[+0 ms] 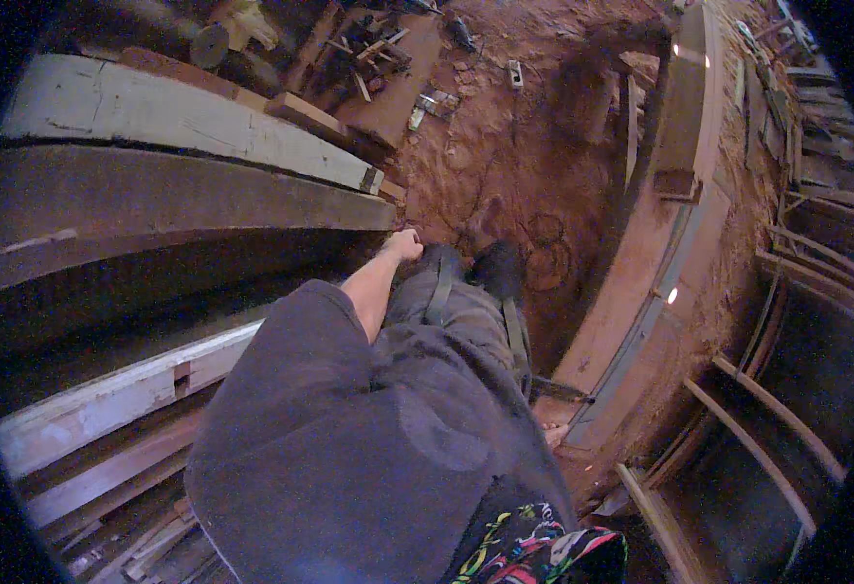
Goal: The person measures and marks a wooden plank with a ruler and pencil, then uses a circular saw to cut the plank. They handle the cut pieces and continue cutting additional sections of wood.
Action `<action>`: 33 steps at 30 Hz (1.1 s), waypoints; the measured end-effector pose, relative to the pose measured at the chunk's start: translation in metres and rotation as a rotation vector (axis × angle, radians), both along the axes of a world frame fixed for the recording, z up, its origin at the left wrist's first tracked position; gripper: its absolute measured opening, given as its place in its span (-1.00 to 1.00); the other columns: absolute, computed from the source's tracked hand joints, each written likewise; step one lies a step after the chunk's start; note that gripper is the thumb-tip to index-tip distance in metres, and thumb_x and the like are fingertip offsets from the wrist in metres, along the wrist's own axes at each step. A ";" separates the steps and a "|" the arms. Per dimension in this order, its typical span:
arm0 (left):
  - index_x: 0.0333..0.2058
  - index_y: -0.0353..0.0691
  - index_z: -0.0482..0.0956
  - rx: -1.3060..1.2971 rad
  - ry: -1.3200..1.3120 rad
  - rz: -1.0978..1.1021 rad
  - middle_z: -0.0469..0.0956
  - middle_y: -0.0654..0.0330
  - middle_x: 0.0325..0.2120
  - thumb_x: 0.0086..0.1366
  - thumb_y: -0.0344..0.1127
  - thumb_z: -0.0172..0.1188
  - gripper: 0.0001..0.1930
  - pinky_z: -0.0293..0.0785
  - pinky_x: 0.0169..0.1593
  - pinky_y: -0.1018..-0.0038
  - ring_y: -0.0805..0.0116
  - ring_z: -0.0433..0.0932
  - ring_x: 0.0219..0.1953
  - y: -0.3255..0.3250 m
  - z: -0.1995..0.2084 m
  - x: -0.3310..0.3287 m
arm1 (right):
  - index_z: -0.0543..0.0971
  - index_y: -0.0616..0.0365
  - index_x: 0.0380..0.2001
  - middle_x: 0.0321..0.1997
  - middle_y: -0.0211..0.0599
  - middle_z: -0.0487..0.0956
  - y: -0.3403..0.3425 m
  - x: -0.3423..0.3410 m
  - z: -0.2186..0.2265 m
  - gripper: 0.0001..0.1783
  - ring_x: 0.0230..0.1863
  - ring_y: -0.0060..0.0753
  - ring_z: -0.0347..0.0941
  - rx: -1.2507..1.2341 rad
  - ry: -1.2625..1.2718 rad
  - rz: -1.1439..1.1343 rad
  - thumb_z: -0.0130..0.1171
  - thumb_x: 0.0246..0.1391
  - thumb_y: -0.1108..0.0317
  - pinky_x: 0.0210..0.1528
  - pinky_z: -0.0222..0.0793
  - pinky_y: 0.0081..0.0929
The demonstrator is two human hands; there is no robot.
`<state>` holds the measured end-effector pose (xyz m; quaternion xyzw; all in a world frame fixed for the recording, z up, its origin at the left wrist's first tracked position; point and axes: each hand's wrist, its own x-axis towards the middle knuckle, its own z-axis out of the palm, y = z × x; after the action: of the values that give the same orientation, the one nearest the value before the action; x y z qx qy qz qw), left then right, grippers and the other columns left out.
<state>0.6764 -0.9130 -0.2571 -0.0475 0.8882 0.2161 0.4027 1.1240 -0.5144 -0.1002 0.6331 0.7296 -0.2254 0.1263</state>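
- Timber beam (183, 200), long and dark, lies at our left, running from the left edge toward our feet, end near our left hand (405, 243).
- Left hand looks loosely closed beside that end, holding nothing we can see.
- Right hand (555, 433) barely peeks out; we cannot tell its state.
- Beam looks untouched, nothing lifted yet.
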 end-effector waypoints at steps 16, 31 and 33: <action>-0.09 -0.07 0.60 0.147 0.132 0.160 0.65 0.00 -0.11 0.19 -0.07 0.20 -0.64 0.49 0.09 0.14 -0.02 0.60 0.00 0.071 0.078 -0.250 | 0.27 0.35 0.30 0.09 0.21 0.52 0.059 -0.262 -0.017 -0.18 0.10 0.15 0.47 -0.245 0.025 0.327 0.32 0.05 0.17 0.14 0.39 -0.15; -0.19 -0.11 0.64 0.033 0.177 0.487 0.66 -0.01 -0.17 0.13 -0.04 0.29 -0.65 0.50 0.04 0.17 -0.03 0.61 -0.05 -0.024 0.021 -0.295 | 0.26 0.34 0.29 0.04 0.24 0.54 0.073 -0.477 -0.022 -0.14 0.06 0.16 0.49 -0.342 -0.004 0.655 0.32 0.05 0.08 0.10 0.41 -0.14; -0.19 -0.11 0.63 0.043 0.108 0.455 0.66 -0.01 -0.15 0.14 -0.02 0.28 -0.64 0.50 0.05 0.17 -0.03 0.60 -0.05 -0.032 0.016 -0.314 | 0.26 0.34 0.29 0.04 0.24 0.54 0.065 -0.494 -0.023 -0.14 0.05 0.16 0.49 -0.351 -0.031 0.696 0.32 0.05 0.07 0.09 0.41 -0.14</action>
<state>0.3625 -0.9452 -0.2407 -0.2262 0.8700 0.3225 0.2966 0.6296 -0.4492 -0.1237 0.3196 0.8492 -0.2811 0.3126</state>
